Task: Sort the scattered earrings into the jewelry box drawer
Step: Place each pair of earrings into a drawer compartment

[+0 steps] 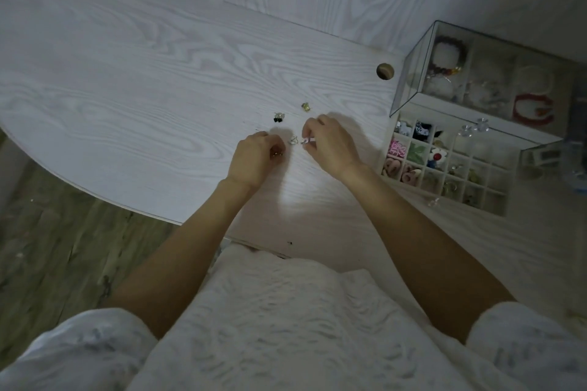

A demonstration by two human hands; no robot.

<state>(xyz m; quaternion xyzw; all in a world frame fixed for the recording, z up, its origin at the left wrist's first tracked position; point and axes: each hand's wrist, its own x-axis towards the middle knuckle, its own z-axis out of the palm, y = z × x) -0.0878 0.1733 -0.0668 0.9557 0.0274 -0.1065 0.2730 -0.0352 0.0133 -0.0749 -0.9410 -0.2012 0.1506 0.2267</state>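
- Head view: left hand [254, 157] is pinching a gold earring [277, 154] against the surface [143, 79].
- Right hand [330, 144] is pinching a silver earring [305, 141].
- Drawer [444, 165] (pulled out, compartmented) is sitting near, to the right.

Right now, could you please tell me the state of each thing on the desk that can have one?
Jewelry box drawer: pulled out, many compartments filled.
Left hand: curled round a small gold earring.
Right hand: pinching a silver earring.
Heart-shaped earring: loose between the hands.
Black earring: loose on the desk.
Green-gold earring: loose on the desk.
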